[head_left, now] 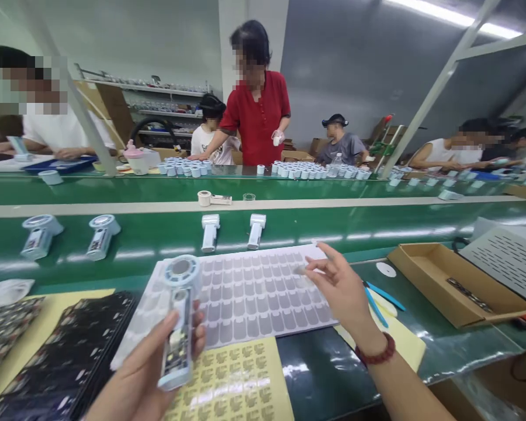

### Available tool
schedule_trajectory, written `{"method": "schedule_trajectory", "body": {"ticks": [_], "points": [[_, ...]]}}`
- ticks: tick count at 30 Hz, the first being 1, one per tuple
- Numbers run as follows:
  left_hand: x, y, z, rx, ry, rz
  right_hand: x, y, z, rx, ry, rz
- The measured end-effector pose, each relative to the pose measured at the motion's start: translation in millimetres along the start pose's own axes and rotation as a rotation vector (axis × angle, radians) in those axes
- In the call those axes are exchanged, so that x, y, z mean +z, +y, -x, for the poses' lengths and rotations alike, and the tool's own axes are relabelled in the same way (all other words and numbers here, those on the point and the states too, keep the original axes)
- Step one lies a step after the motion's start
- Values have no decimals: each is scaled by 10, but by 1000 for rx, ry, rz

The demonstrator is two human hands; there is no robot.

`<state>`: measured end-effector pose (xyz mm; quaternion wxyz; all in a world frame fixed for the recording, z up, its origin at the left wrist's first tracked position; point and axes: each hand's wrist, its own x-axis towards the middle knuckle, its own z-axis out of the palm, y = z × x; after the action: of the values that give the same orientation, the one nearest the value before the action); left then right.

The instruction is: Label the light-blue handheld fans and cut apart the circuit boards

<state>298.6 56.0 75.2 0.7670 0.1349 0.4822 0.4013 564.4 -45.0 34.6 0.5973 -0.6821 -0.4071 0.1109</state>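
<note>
My left hand (158, 356) is wrapped round the handle of a light-blue handheld fan (179, 310), round head up, with the electronics in its handle exposed. Over the right part of a white sheet of grey stickers (232, 328), my right hand (335, 286) pinches a small greyish translucent sticker (302, 271) between thumb and finger. Below that sheet lies a yellow sheet (232, 380) printed with rows of small brownish shapes, partly behind my left forearm.
More fans (100, 237) stand along the green conveyor belt (158, 231). Stacked black circuit boards (65, 351) lie at left. Blue-handled pliers (379, 301), a cardboard tray (447, 286) and a perforated metal case (508, 257) are at right. Co-workers, one in a red shirt (260, 117), are across the line.
</note>
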Motion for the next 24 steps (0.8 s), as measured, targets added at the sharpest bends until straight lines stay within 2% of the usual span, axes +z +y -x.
{"method": "schedule_trajectory", "body": {"ticks": [2, 4, 5, 7, 12, 24], "points": [[118, -70, 62, -88, -41, 64, 203, -376, 279, 182, -172, -281], [204, -129, 106, -157, -91, 152, 411, -684, 561, 335, -342, -418], [231, -158, 124, -183, -93, 189, 508, -791, 682, 374, -390, -490], [257, -212, 153, -208, -59, 235, 678, -906, 859, 405, -402, -599], [251, -264, 189, -222, 19, 265, 906, -907, 966, 409, -351, -650], [247, -235, 218, -147, 10, 272, 990, -970, 927, 432, -367, -572]]}}
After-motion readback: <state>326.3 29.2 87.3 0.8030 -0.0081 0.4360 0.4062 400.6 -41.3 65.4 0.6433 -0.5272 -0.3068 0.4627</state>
